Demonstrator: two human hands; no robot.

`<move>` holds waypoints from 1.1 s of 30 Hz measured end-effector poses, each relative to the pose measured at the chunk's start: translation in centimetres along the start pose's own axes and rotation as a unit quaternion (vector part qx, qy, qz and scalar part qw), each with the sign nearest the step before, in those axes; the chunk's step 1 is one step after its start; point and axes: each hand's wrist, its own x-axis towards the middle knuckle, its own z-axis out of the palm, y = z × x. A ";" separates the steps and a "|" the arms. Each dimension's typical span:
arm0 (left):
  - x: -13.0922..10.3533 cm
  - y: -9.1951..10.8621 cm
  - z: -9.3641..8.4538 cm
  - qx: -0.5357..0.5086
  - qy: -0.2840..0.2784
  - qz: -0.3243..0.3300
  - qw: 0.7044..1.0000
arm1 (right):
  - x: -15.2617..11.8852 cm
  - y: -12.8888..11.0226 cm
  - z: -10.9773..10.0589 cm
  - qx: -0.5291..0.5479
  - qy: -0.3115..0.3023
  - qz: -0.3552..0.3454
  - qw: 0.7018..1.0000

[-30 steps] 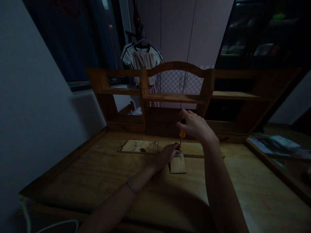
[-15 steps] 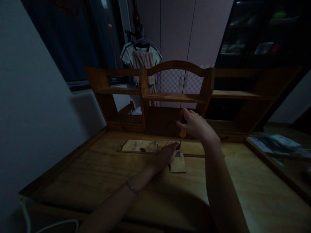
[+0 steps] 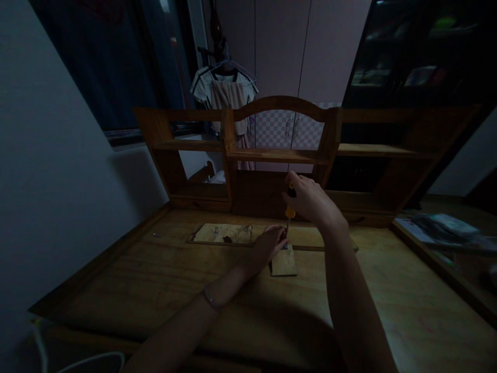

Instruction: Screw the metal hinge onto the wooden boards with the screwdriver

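My right hand (image 3: 310,202) wraps round the yellow and black handle of a screwdriver (image 3: 290,211), which stands nearly upright with its shaft pointing down. Low beside the shaft, my left hand (image 3: 269,243) has its fingers pinched together near the tip. What they pinch is mostly hidden. A small metal piece (image 3: 286,247) shows just under the fingertips, at the far edge of a small square wooden block (image 3: 283,263). Behind the hands lies a long wooden board (image 3: 310,237), its left part covered by torn, stained paper (image 3: 221,233).
The wooden tabletop (image 3: 155,274) carries a small metal item (image 3: 157,235) at left. A wooden shelf unit (image 3: 277,155) stands along the back edge. Papers and plastic-wrapped things (image 3: 438,228) lie beyond the right edge. A white cable (image 3: 93,356) hangs at front left.
My right hand and the screwdriver have shifted very slightly to the left, with the grip turned a little. My left hand stays at the block, covering more of the metal piece.
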 end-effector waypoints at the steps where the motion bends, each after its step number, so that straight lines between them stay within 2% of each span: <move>1: 0.0 0.0 0.0 -0.003 0.003 0.000 1.000 | 0.0 0.0 0.0 0.007 0.000 -0.006 1.000; 15: 0.3 1.1 -0.4 -0.026 0.022 -0.067 0.997 | -0.4 -0.9 -1.3 0.077 0.036 -0.050 0.995; 20: 0.2 1.1 0.2 -0.057 0.071 -0.076 0.993 | -0.1 -1.0 -1.4 0.088 0.065 -0.073 0.991; 27: 0.1 -0.3 0.3 -0.043 0.185 -0.003 0.982 | -0.3 -1.6 -2.6 0.135 0.149 -0.108 0.974; 30: 0.3 -0.6 -1.3 -0.025 0.199 0.023 0.979 | -0.7 -2.1 -3.8 0.155 0.197 -0.110 0.962; 33: -0.2 -1.6 -5.3 0.001 0.176 0.050 0.983 | -1.3 -2.5 -5.1 0.180 0.263 -0.096 0.943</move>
